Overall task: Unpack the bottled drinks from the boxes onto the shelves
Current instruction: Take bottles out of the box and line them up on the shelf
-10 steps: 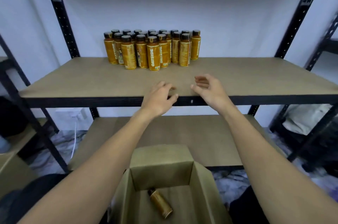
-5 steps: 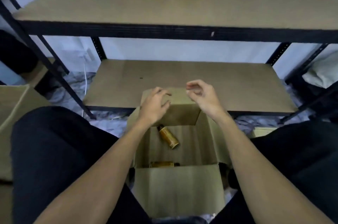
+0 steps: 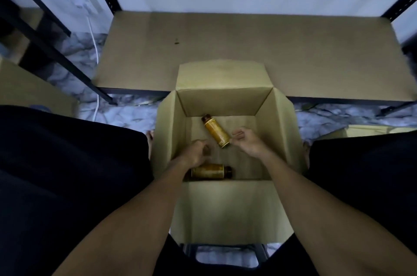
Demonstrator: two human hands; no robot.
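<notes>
white cable [image 3: 97, 53] on marbled floor [image 3: 74, 70]

The left forearm [image 3: 126, 214] and the right forearm [image 3: 316, 203], both bare, reach forward and down from the bottom corners of the view and converge toward the middle. The left hand [image 3: 195, 154] is turned back up, its fingers loosely curled under and holding nothing. The right hand [image 3: 247, 142] lies a little farther forward, thumb and fingers half curled with a gap between them, gripping nothing. The two hands are near each other but apart.
</notes>
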